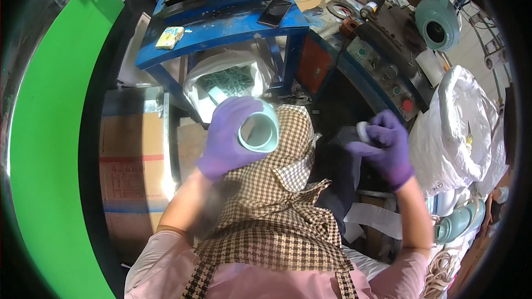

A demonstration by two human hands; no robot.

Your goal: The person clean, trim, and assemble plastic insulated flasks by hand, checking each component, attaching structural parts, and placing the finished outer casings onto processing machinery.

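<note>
My left hand (226,133), in a purple glove, is wrapped round a pale green plastic jug (270,117) above my checked apron (260,205). The jug's round opening faces up toward me, and a handle-like part (216,96) sticks out at its far left. Off to the right, my right hand (389,147), also gloved in purple, has its fingers curled round a small whitish object (363,131). Blur and the fingers hide what kind of object it is. The two hands are well apart.
A blue metal table (221,24) ahead carries a phone (275,13) and a small packet (169,37). Beneath it stands a white sack (194,86) of pale green scraps. Rightward are a control panel with a red button (407,106) and a large white sack (454,127). Cardboard (130,171) lies left.
</note>
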